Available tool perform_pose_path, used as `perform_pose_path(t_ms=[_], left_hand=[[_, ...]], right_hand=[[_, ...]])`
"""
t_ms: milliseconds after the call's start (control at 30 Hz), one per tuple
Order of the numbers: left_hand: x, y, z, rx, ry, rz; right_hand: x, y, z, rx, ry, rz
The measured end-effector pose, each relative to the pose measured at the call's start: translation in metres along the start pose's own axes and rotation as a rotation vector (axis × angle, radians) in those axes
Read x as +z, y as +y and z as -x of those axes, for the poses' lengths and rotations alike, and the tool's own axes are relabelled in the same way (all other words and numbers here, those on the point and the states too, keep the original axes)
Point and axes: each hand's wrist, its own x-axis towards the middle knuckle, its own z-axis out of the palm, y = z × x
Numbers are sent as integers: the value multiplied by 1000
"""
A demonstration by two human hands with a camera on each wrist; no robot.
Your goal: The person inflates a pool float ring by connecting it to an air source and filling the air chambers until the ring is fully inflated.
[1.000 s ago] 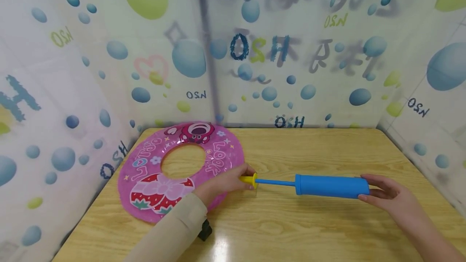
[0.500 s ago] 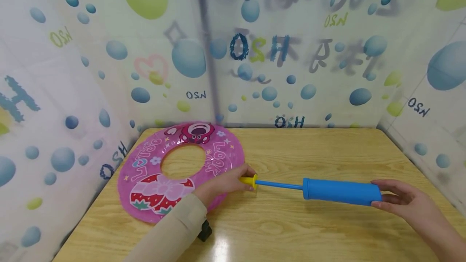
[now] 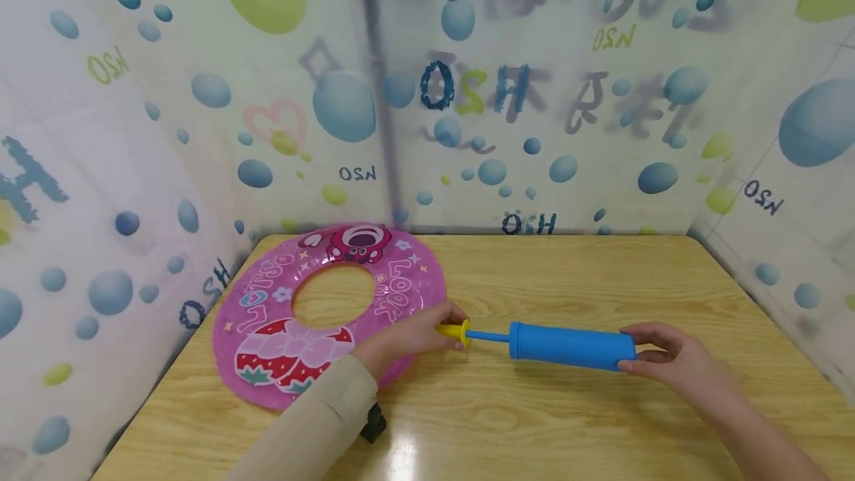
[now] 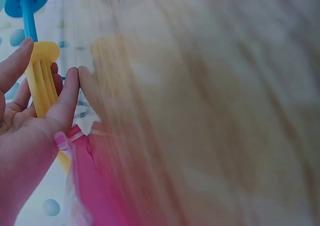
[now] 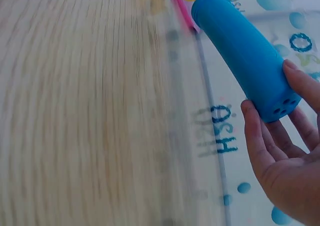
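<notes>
A blue hand pump (image 3: 568, 346) lies level between both hands in the head view. My left hand (image 3: 427, 329) holds its yellow ribbed end piece (image 4: 42, 83), with the thumb along one side and fingers behind. From the yellow flange a short stretch of thin blue rod (image 3: 490, 336) runs into the barrel. At the barrel's far end, my right hand (image 3: 668, 356) grips with thumb and fingers; small holes show in that end cap in the right wrist view. A pink inflatable swim ring (image 3: 230, 351) with strawberry and bear prints lies under and beside the left forearm.
A wooden table (image 3: 568, 429) carries everything. Curtain-like walls (image 3: 561, 110) printed with blue and green dots stand at the back and both sides. A small dark object (image 3: 374, 424) shows beside the left sleeve (image 3: 320, 421).
The right hand first draws the barrel right, lengthening the visible rod, then brings it back left, so less rod shows now. The left hand stays nearly still on the yellow end piece.
</notes>
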Motion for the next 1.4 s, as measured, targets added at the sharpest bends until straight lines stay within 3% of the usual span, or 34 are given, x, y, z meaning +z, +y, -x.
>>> perform_pose_path(t_ms=[433,667,967,1400], left_hand=[[-1,0,0,5,-7,13],[0,0,1,8,0,13],[1,1,0,3,4,34],[1,3,-1,-15,28,28]], right_hand=[[53,-19,-22,-8,-16,-111],[63,-24,-26,-2,-2,-134],[51,-21,-25,-15,16,-129],[-3,2,-9,-31,79,-114]])
